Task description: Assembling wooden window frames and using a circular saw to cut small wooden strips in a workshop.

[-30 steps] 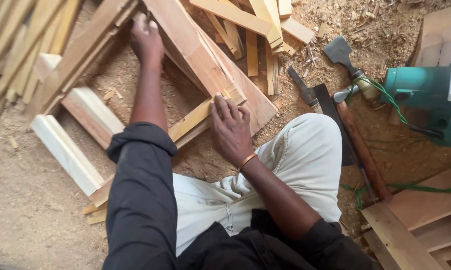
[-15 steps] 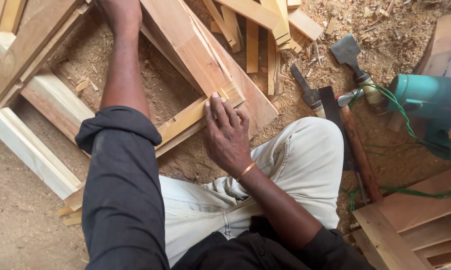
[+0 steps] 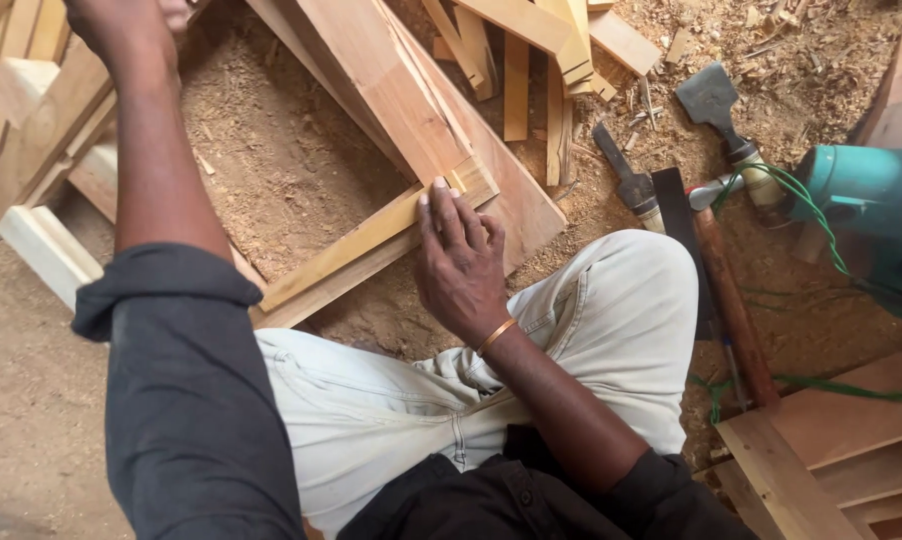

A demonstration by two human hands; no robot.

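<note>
Sawdust-strewn ground all around, littered with offcuts and shavings. Seated low on it, pale trousers drawn up at the knee. Right hand laid flat, fingers stretched forward and pressed on the near rail of a wooden frame, just at the corner joint where that rail meets a broad plank. Not closed round anything; palm down, bearing on the wood. Left hand far out at the upper left, reaching the opposite side of the same frame, partly cut by the picture edge; seems wrapped over a timber there, though grip hard to tell for certain.

Long axis of the near rail running from lower left up to the right, ending under the right fingertips. Frame lying straight ahead of the knees, open square of sawdust between the two hands. Right hand clearly nearer the joint; left arm at full stretch, well apart from it.

Off to the right, beside the knee: two chisels, a wooden-handled hammer, a teal power tool with green cord. Pale moulded lengths at far left.
</note>
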